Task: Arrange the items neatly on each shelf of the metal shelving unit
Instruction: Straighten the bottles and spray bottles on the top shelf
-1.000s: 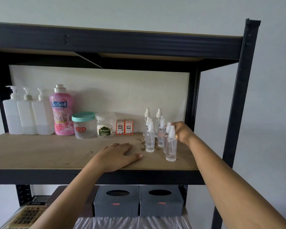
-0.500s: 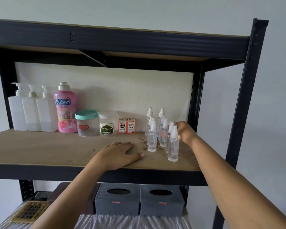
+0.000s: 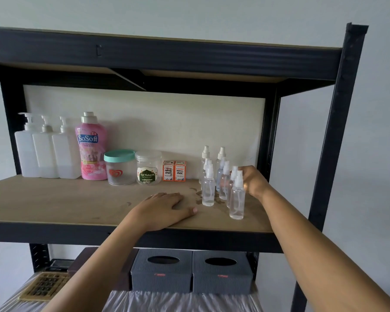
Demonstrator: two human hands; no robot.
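Several small clear spray bottles [image 3: 208,190] with white nozzles stand clustered on the right of the wooden shelf board [image 3: 54,199]. My right hand [image 3: 253,182] reaches in from the right, its fingers curled round one spray bottle [image 3: 231,188] in the back of the cluster; the nearest bottle [image 3: 236,199] partly hides the grip. My left hand [image 3: 164,210] lies flat, palm down, on the board near its front edge, just left of the bottles, holding nothing.
Along the back stand three white pump bottles [image 3: 45,152], a pink SoSoft bottle [image 3: 91,149], a teal-lidded jar [image 3: 119,167], a clear jar [image 3: 148,168] and two ink boxes [image 3: 174,171]. Two grey tissue boxes [image 3: 190,273] and a calculator [image 3: 44,285] sit below. A black post [image 3: 333,136] bounds the right.
The view has drifted a little, so the shelf sits lower and further right in the picture. Both hands stay where they were against the shelf and the bottles.
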